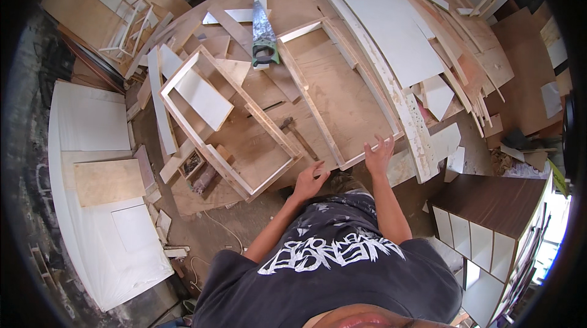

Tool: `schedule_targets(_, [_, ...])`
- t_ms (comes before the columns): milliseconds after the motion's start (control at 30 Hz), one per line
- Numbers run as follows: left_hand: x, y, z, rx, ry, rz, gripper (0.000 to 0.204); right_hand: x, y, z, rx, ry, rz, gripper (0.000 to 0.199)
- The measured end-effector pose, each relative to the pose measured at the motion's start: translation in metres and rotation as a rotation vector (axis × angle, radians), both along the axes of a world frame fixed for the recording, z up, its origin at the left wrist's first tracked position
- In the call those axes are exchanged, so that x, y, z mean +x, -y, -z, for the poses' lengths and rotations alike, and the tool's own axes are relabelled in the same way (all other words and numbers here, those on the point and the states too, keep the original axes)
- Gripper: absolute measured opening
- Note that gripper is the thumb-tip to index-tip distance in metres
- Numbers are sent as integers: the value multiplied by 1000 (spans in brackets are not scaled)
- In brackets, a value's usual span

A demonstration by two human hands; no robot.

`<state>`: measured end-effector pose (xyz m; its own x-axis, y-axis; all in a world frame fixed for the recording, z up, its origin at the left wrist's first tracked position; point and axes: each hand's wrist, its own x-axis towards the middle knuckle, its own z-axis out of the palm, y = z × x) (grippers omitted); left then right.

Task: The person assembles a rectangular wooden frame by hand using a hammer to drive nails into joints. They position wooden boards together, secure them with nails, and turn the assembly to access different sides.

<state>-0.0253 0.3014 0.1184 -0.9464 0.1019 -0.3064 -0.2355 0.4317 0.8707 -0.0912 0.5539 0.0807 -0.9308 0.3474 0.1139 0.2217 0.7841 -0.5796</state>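
My right hand (380, 155) is at the near right corner of a rectangular wooden frame (320, 123), its fingers spread over the near rail and seeming to touch it. At the same frame's near left corner is my left hand (310, 182), thumb and fingers apart and nothing held; whether it touches the wood I cannot tell. The frame lies flat on a plywood worktable (293, 117). Left of it sits a second wooden frame (273, 131). Between the two frames lies a hammer (299, 138), handle toward my left hand. Farther off rests a green-handled handsaw (263, 37).
A long white panel (385, 19) and a pale, stained board (400, 104) border the frame on the right. Loose offcuts and strips surround the table. A dark-topped cabinet (489, 199) stands at the right, a large white panel (92, 120) at the left, and a cord (223, 227) trails on the floor.
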Motion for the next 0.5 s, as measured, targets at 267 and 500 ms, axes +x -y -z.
schedule_targets(267, [-7, -71, 40, 271, 423, -256, 84, -9, -22, -3, -82, 77, 10, 41])
schedule_targets(500, [-33, -81, 40, 710, 273, -642, 71, -37, -11, -5, -402, -52, -172, 32])
